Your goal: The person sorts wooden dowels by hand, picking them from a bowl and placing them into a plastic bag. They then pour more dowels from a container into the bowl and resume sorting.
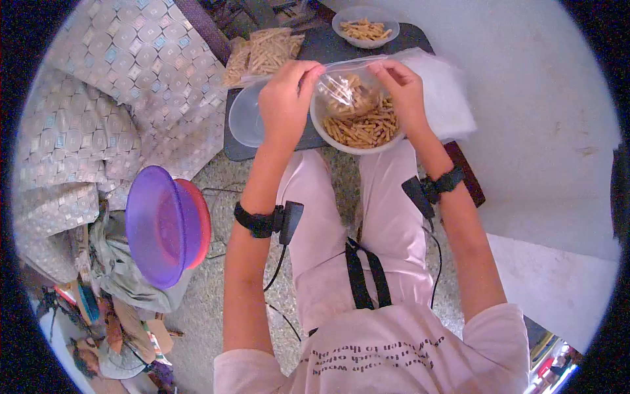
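Speckled floor [216, 282], patterned cloth [72, 144] off to my left, plain wall [545, 131] to my right, and a little black table [321, 46] right in front of my lap [394, 197]. So yeah, my left hand [285, 95] and right hand [405, 85] each have a top corner of a clear bag [351, 93] pinched, fingertips together on the plastic, nothing else in either one. It hangs over the big bowl [357, 152] of brown sticks [367, 131], with some sticks inside it too. I'd call this the bag-mouth stage; can't tell from this angle whether the top's sealed. Next move, I reckon, calls for both corners level and a light, even pull, since a dipped side could spill sticks if it isn't.

Room-wise it's snug. Big bowl sits close to the table's front edge, a see-through lid [246, 118] lies just beside it on the left, and filled bags [270, 52] are behind that. Small bowl [373, 44] is at the back. On the right, a stack of thin plastic [447, 98] pokes past the table edge, so I'd go easy with that forearm. Best room is straight up, or back over my lap.
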`<action>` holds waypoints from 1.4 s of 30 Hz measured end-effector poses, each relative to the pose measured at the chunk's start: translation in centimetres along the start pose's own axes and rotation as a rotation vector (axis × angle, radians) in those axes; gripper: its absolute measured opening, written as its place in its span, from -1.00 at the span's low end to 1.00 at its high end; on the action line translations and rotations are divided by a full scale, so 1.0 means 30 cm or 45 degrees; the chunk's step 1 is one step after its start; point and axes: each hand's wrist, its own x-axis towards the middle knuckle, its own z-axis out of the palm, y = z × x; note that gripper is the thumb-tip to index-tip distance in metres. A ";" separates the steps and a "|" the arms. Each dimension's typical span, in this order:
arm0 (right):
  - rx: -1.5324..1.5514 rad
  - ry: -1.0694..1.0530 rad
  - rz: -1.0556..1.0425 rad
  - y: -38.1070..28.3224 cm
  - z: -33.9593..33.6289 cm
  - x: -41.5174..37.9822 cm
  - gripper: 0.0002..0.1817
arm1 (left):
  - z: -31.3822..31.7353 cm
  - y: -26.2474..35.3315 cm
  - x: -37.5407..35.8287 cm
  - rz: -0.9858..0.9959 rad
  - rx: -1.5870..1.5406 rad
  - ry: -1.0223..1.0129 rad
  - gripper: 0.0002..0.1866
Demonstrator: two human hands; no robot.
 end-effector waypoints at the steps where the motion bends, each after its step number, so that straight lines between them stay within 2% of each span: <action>1: 0.036 -0.007 -0.027 0.004 0.004 0.011 -0.80 | 0.000 -0.005 0.007 0.007 0.025 -0.009 -0.83; 3: 0.005 -0.041 0.020 0.000 0.007 0.011 -0.78 | -0.006 -0.014 0.006 0.012 0.077 -0.039 -0.83; 6: 0.102 -0.071 -0.032 -0.022 0.028 0.009 -0.71 | -0.021 -0.018 0.025 -0.176 -0.007 -0.094 -0.75; 7: 0.160 -0.079 -0.065 -0.030 0.037 0.002 -0.69 | -0.023 -0.012 0.029 -0.155 -0.011 -0.113 -0.75; 10: -0.038 0.034 0.122 0.101 0.029 0.003 -0.63 | -0.017 -0.007 0.072 -0.094 -0.050 -0.119 -0.73; 13: -0.024 -0.121 0.129 0.168 0.006 0.006 -0.60 | 0.008 -0.014 0.139 -0.014 -0.120 0.012 -0.75; 15: -0.194 -0.303 0.194 0.104 0.011 0.001 -0.48 | -0.001 -0.009 0.217 0.100 -0.135 0.153 -0.79; 16: -0.280 -0.392 0.225 0.066 0.014 -0.004 -0.40 | -0.013 0.001 0.256 0.001 -0.185 0.133 -0.76; 19: -1.139 -0.738 -0.231 0.033 0.002 -0.013 -0.24 | -0.032 -0.016 0.365 -0.159 -0.020 0.000 -0.74; 20: -0.924 -0.743 -0.094 0.059 0.005 -0.031 -0.10 | -0.018 -0.040 0.392 -0.241 -0.150 0.040 -0.73; 23: -1.412 -0.856 0.044 0.023 0.027 -0.074 -0.04 | 0.020 -0.107 0.433 -0.194 -0.179 0.031 -0.73; 26: -1.464 -0.895 -0.024 0.033 0.033 -0.082 -0.03 | 0.092 -0.125 0.408 -0.066 0.059 0.187 -0.75; 29: -1.524 -0.921 -0.046 0.071 0.038 -0.085 -0.08 | 0.187 -0.272 0.418 -0.196 -0.130 0.202 -0.74; 30: -1.515 -0.926 -0.040 0.068 0.042 -0.085 -0.10 | 0.217 -0.316 0.411 -0.164 -0.061 0.242 -0.75; 33: -1.509 -0.927 -0.036 0.059 0.052 -0.071 -0.14 | 0.294 -0.321 0.376 -0.410 -0.440 0.362 -0.76; 34: -1.512 -0.937 -0.038 0.067 0.051 -0.067 -0.14 | 0.303 -0.298 0.372 -0.400 -0.393 0.432 -0.77; 37: -1.484 -0.892 -0.095 0.094 0.044 -0.077 -0.14 | 0.345 -0.303 0.392 -0.457 -0.648 0.490 -0.76; 40: -1.494 -0.877 -0.079 0.077 0.051 -0.081 -0.15 | 0.363 -0.266 0.374 -0.489 -0.348 0.411 -0.75; 42: -1.484 -0.897 -0.048 0.053 0.049 -0.077 -0.16 | 0.389 -0.277 0.358 -0.582 -0.645 0.302 -0.74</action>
